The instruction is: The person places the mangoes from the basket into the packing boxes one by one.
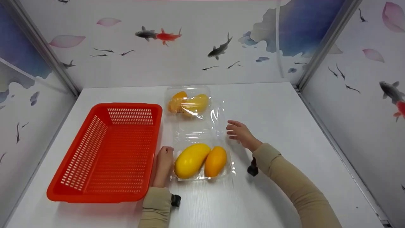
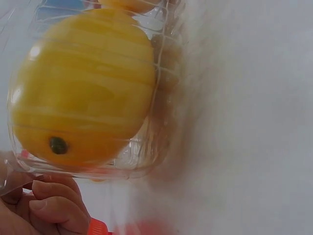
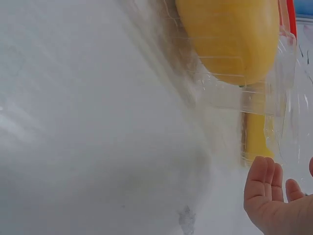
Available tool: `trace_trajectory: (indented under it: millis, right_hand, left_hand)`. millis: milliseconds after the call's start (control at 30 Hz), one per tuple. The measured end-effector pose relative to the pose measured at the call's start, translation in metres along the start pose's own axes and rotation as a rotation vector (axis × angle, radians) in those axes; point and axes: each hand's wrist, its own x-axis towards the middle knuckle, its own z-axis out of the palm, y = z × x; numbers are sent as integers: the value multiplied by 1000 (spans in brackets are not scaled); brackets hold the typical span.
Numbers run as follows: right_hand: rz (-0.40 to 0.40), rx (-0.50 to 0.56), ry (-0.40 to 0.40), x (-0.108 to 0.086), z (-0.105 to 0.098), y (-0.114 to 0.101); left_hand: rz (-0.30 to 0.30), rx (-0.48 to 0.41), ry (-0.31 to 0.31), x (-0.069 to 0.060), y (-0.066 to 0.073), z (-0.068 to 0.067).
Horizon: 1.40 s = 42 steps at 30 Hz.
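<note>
A clear plastic clamshell box (image 1: 230,160) lies open, with a large yellow mango (image 1: 192,161) and a smaller orange-yellow mango (image 1: 215,161) in its near half. Its transparent lid (image 1: 193,128) is folded out toward the back. My left hand (image 1: 164,158) is at the box's left edge; in the left wrist view, the curled fingers (image 2: 58,208) pinch the clear rim beside the mango. To the right of the lid, my right hand (image 1: 241,134) is held with its fingers extended and nothing in it. The right wrist view shows that hand's fingers (image 3: 264,181) apart from the plastic.
A red perforated plastic basket (image 1: 155,136) stands on the white table (image 1: 284,126) at the left. Behind the lid, two more mangoes (image 1: 199,103) lie under clear plastic. Printed panels (image 1: 190,69) wall the table at the back and sides.
</note>
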Motion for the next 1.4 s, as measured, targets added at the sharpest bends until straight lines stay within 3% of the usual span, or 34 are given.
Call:
trace_trajectory:
  millis: [200,533,833,1033,1267,1400]
  right_hand:
    - [-8,18,7,4,4,-5]
    - [-17,41,29,5,6,-9]
    - [-76,8,76,3,6,-5]
    - [-95,15,80,-2,4,-4]
    - [-154,-18,85,-16,1,-6]
    - [-166,25,63,-25,1,-6]
  left_hand:
    - [-26,56,-13,-1,2,0]
    - [26,59,26,0,2,1]
    - [44,89,-17,-3,3,1]
    - [-2,63,-39,-5,3,1]
    - [-56,60,-23,-4,3,-1]
    - [-45,40,-7,-4,2,-1]
